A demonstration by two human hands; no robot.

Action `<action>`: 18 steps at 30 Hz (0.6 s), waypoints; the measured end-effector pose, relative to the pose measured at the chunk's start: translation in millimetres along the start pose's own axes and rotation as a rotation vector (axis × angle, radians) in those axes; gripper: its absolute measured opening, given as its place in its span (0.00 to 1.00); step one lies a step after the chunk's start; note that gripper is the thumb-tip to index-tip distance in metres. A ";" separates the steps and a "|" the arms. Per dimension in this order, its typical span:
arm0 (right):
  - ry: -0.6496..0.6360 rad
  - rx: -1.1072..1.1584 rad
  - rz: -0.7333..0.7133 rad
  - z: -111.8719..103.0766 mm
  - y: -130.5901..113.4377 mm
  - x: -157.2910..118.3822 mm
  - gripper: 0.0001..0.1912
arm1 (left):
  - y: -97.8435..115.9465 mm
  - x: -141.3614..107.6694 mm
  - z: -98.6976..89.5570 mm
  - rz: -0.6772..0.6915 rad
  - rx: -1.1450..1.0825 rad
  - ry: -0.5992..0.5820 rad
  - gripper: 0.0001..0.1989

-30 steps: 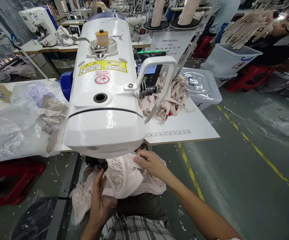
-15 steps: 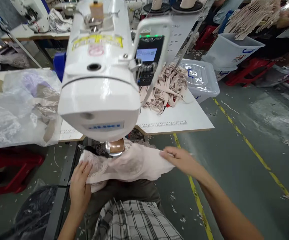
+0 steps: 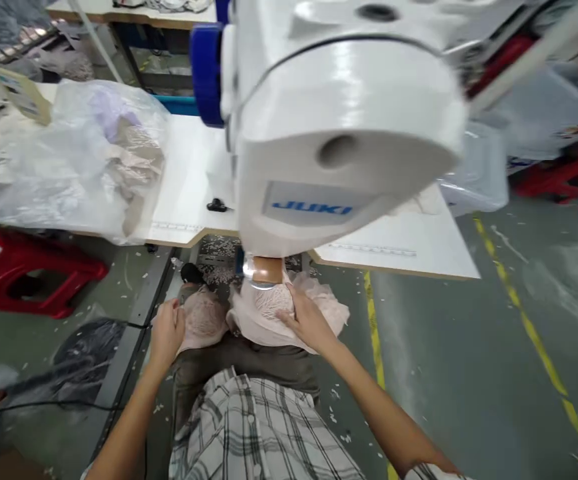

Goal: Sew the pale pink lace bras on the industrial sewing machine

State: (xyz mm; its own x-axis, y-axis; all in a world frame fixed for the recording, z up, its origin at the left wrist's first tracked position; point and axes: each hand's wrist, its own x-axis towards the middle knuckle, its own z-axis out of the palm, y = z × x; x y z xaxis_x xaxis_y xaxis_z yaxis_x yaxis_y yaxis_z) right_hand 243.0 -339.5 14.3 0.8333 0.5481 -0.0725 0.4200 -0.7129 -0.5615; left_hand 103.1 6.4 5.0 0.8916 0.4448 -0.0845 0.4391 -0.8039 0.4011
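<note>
A pale pink lace bra (image 3: 269, 313) lies across the lap, its cups below the head of a white sewing machine (image 3: 349, 120). My left hand (image 3: 167, 331) is closed on the bra's left end, beside a lace cup. My right hand (image 3: 311, 320) grips the other cup, with the thumb over the lace and the forefinger reaching close to the machine's needle area; its other fingers are partly hidden. The cup's upper edge lies right at the lit metal and brown part (image 3: 267, 270) under the head. The needle itself is hidden.
White table sections (image 3: 399, 247) with printed rulers flank the machine. A clear plastic bag of fabric (image 3: 69, 173) covers the left table. A red stool (image 3: 33, 273) stands below it. At the right are a lidded clear bin (image 3: 479, 170) and yellow floor tape (image 3: 519, 313).
The view has moved closer to the machine. The bra, earlier stretched between both hands, is now bunched under the machine head. My right hand has moved inward and up to the cup.
</note>
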 end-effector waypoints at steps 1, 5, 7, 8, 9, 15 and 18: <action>-0.008 -0.014 -0.003 12.9 -3.5 1.0 0.39 | -19.0 -2.4 -6.7 -0.102 0.051 0.019 0.21; 0.020 0.009 0.000 32.0 -3.7 -1.0 0.41 | -68.0 -14.6 -11.5 -0.389 0.168 -0.125 0.17; 0.087 0.057 0.014 26.2 -8.8 -2.2 0.40 | -75.3 -18.9 -10.1 -0.425 0.167 -0.233 0.17; 0.139 0.083 0.025 21.7 -15.7 -2.7 0.38 | -74.5 -21.5 -11.8 -0.426 0.167 -0.265 0.16; 0.182 0.113 0.021 17.3 -26.0 -2.9 0.37 | -70.5 -25.0 -15.6 -0.420 0.169 -0.281 0.16; -0.314 0.332 -0.396 20.8 -123.6 9.1 0.39 | 13.2 -67.5 -61.3 -0.191 0.084 -0.327 0.21; -0.630 0.341 -0.536 32.3 -148.8 16.6 0.28 | 51.3 -77.3 -75.6 0.003 -0.204 -0.389 0.23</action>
State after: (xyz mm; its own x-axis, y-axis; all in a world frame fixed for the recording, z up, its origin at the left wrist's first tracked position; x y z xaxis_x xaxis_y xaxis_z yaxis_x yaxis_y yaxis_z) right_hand 182.7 -210.2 70.0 0.1611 0.9805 -0.1129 0.4832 -0.1781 -0.8572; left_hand 48.4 -39.4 101.1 0.8853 0.2295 -0.4044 0.4404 -0.6932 0.5705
